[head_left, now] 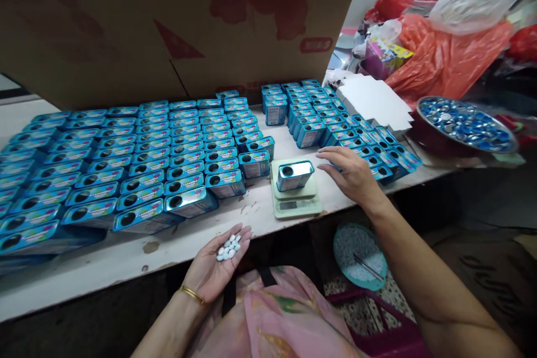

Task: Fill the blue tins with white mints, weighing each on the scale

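Palm up and cupped, my left hand [218, 265] holds a small heap of white candies [229, 247] just in front of the table edge. A blue tin [295, 175] with a round dark hole in its top stands on a pale green digital scale [297, 206]. The scale's display is too small to read. Just right of that tin is my right hand [348, 172], its fingers apart and nothing in them. It does not appear to touch the tin.
Rows of blue tins [145, 148] fill the table's left; more tins [312, 117] stand right of the scale. A large carton [126, 28] rises behind. At right are white boxes [373, 100] and a bowl of blue caps [465, 123]. Below is a teal basin [339, 249] of white pieces.
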Tool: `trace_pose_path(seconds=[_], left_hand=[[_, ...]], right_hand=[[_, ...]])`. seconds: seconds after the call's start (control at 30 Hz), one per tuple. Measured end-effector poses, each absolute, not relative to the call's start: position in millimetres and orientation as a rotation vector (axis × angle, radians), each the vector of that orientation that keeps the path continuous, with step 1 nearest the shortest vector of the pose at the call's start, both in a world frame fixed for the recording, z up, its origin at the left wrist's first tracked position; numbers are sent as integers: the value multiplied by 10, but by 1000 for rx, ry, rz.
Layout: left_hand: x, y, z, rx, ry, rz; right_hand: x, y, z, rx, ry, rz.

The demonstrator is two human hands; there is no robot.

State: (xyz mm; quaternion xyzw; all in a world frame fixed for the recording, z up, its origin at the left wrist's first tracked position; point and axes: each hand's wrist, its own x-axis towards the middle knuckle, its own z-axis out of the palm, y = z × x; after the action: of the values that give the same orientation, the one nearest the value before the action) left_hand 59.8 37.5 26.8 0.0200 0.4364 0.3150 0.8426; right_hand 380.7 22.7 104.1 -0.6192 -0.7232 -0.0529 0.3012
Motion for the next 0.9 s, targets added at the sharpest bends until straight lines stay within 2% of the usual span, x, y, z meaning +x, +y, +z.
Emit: trace_pose_path(seconds=[0.33,0.7,0.9], left_hand=[[649,367,227,86,876,636],[632,383,204,75,885,658],[661,407,242,88,890,653]], right_hand=[[3950,55,798,-1666,-1712,-66],[3784,345,403,-1475,-1512,502],[3679,411,328,-1414,-1485,643]])
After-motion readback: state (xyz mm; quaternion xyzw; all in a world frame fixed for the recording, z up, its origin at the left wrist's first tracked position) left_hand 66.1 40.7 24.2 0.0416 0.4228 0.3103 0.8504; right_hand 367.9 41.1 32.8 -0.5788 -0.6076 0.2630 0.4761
